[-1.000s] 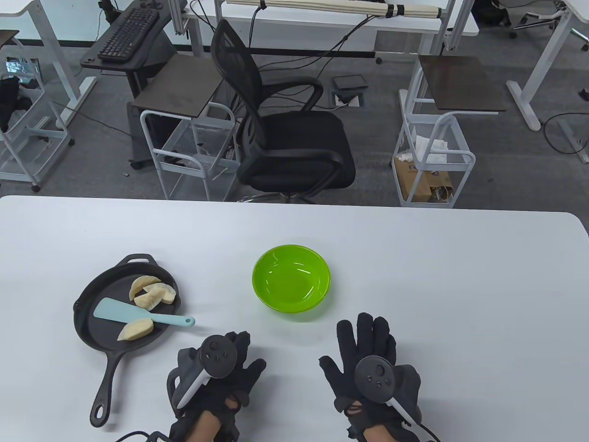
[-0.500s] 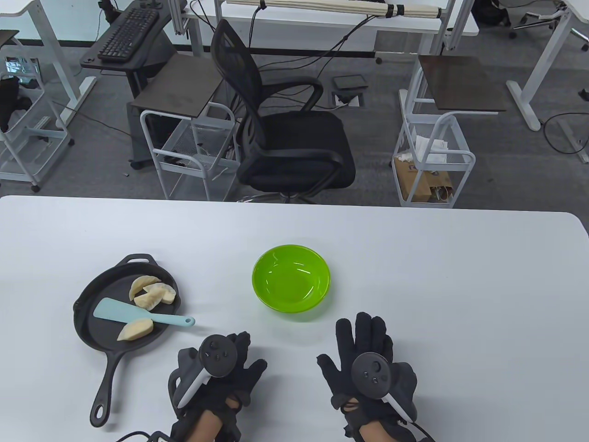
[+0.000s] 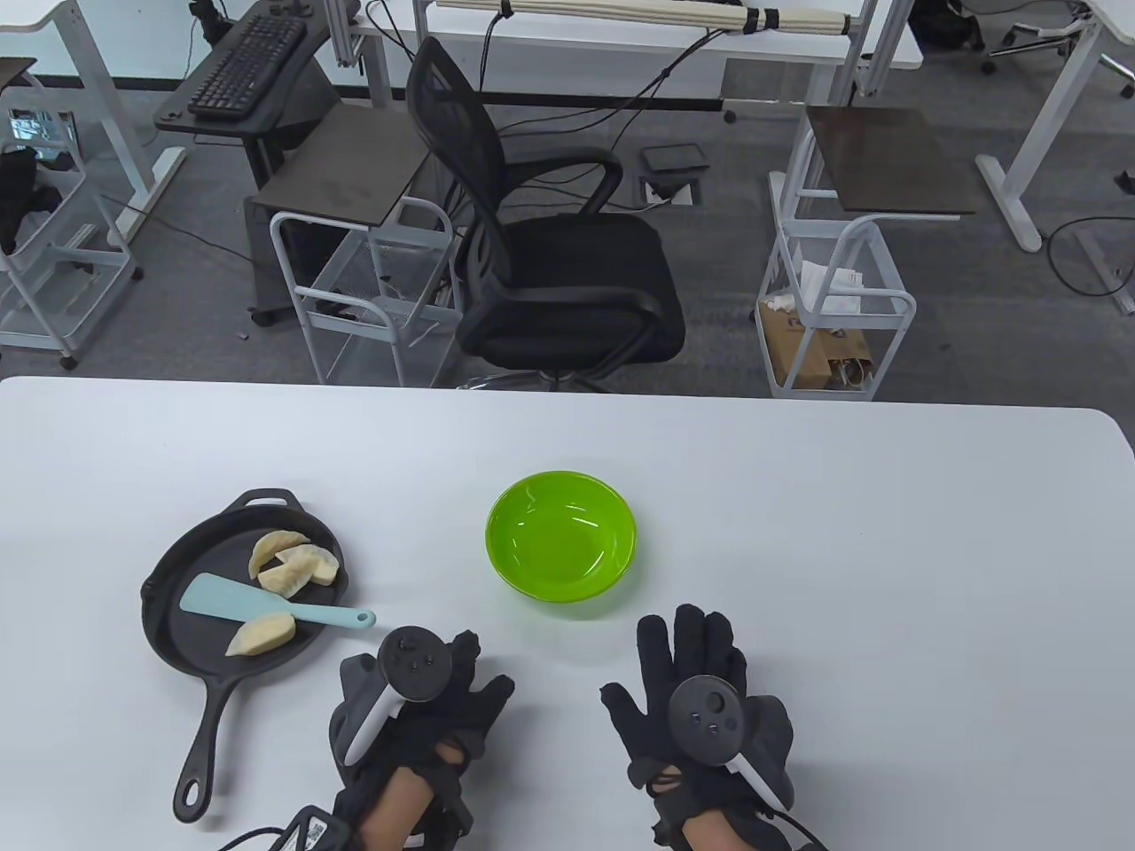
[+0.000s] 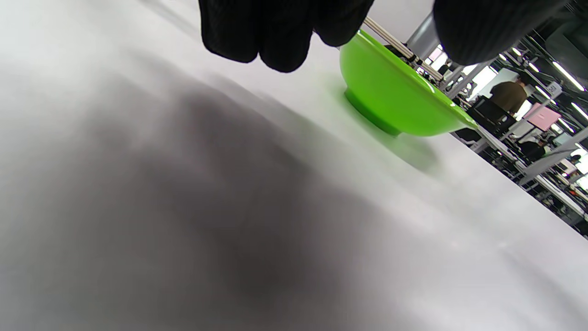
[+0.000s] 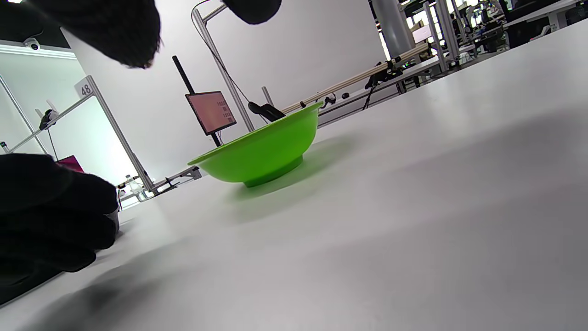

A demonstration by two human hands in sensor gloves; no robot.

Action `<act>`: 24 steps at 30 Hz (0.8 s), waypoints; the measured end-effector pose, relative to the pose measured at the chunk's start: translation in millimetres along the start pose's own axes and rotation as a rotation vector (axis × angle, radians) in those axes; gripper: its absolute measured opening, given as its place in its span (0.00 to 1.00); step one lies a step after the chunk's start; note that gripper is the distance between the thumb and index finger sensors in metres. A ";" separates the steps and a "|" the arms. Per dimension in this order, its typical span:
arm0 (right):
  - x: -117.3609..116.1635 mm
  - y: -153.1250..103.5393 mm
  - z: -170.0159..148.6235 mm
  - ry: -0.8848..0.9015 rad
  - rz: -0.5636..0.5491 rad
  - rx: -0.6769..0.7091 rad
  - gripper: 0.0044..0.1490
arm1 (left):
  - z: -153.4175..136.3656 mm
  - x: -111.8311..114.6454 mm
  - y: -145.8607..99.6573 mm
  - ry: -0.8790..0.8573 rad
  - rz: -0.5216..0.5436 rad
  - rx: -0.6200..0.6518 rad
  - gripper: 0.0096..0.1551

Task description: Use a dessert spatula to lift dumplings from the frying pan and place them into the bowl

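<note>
Office chairs and carts behind a white table (image 3: 798, 496), where the black cast-iron frying pan (image 3: 177, 620) holds pale dumplings (image 3: 293, 567) and a light-blue dessert spatula (image 3: 266, 606), left of the empty lime-green plastic bowl (image 3: 560, 537), both gloved hands, left hand (image 3: 426, 709) and right hand (image 3: 700, 700), flat with relaxed fingers gripping nothing; both wrist views just show that bowl past black fingertips (image 4: 275, 41).

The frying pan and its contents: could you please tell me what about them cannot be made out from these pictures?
- Frying pan: absent from both wrist views, which face the green bowl.
- Dumplings: the far three overlap in the table view, so their exact count is uncertain.
- Dessert spatula: a dumpling covers part of its blade edge in the table view.
- Left hand: the tracker hides its palm side.
</note>
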State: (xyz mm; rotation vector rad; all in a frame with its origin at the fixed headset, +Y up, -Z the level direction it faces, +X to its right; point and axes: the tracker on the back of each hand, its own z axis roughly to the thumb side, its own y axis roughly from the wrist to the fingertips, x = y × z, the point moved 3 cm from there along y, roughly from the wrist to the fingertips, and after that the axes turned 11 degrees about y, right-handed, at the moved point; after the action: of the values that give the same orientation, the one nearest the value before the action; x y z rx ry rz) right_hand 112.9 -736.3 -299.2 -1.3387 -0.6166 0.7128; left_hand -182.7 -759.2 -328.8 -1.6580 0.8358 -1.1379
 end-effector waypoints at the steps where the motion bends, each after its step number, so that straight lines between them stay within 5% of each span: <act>1: -0.1 0.1 -0.2 -0.001 -0.002 0.000 0.50 | 0.4 -1.8 2.5 -0.010 0.007 -0.015 0.48; 24: 6.8 -4.6 1.7 0.010 -0.060 0.012 0.50 | -1.2 -36.6 70.2 -0.253 -0.082 -0.271 0.53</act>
State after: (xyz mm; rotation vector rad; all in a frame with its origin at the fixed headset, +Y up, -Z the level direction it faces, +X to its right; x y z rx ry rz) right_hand 116.6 -730.4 -294.4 -1.3068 -0.6413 0.6595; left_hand -198.4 -750.8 -405.9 -2.0272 0.7896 -0.8728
